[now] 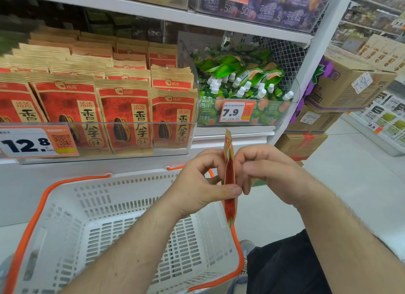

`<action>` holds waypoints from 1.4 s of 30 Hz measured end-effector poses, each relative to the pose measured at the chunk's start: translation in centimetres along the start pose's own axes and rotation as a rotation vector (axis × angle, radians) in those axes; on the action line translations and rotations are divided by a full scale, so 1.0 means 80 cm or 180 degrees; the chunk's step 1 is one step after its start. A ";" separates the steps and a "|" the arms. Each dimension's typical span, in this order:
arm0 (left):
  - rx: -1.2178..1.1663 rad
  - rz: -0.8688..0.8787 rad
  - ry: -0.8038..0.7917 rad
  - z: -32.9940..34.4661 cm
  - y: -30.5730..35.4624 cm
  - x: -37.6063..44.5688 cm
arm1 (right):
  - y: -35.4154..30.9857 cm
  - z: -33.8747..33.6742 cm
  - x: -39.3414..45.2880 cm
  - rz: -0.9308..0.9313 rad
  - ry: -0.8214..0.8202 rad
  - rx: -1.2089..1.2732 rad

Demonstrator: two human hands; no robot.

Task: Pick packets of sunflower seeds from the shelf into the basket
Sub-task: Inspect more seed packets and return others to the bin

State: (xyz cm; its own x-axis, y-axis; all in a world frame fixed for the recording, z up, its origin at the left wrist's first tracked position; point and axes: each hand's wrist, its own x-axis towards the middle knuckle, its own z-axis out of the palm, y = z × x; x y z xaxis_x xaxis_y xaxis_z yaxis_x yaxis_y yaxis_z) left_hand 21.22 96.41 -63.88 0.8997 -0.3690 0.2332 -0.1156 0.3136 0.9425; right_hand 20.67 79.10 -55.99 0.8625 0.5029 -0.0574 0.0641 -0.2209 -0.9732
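Packet (229, 179) edge-on, pinched in both hands' grip above basket's (140, 217) right rim.

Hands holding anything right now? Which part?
Yes: one sunflower seed packet, seen edge-on above the basket. Left hand and right hand both pinch it around its middle, one from each side.

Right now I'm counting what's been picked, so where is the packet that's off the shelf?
Both hands, left hand and right hand, pinch the packet edge-on, centre frame, above the basket by its right rim.
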 end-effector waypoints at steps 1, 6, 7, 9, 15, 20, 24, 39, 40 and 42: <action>0.0123 0.0059 0.0006 -0.001 -0.001 0.000 | -0.001 0.001 0.000 -0.0025 -0.0015 -0.0001; 0.0828 0.0368 -0.0028 -0.002 0.002 0.001 | 0.000 0.002 0.000 -0.0007 0.0023 -0.0119; 0.0919 0.0473 -0.0082 -0.004 0.002 0.002 | 0.001 0.002 -0.001 0.0009 0.0034 -0.0144; 0.1144 0.0660 -0.0163 -0.005 0.001 0.003 | 0.002 0.002 -0.001 0.0043 0.0052 -0.0172; 0.1454 0.0776 -0.0124 -0.004 -0.001 0.004 | -0.001 0.005 0.000 0.0063 0.0042 -0.0195; 0.1499 0.0764 -0.0172 -0.006 -0.001 0.004 | 0.001 0.003 0.000 0.0041 0.0155 -0.0222; 0.1472 0.0773 -0.0192 -0.003 -0.002 0.003 | 0.005 0.002 0.007 -0.0040 0.0688 -0.0308; 0.0501 -0.0269 -0.0323 -0.009 0.033 -0.002 | 0.009 0.008 0.018 0.0142 0.0951 -0.0572; 0.0502 -0.0318 -0.0288 -0.011 0.036 -0.002 | 0.008 0.008 0.019 0.0185 0.1050 -0.0543; 0.0487 -0.0362 -0.0122 -0.014 0.043 0.003 | 0.004 0.007 0.023 0.0214 0.1270 -0.0483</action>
State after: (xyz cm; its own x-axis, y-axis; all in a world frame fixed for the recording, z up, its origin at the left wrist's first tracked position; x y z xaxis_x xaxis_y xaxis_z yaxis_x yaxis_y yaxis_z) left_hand 21.50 98.43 -60.85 0.8943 -0.4285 0.1292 -0.0793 0.1322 0.9880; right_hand 22.01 80.40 -56.54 0.9919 0.1272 0.0003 0.0487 -0.3776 -0.9247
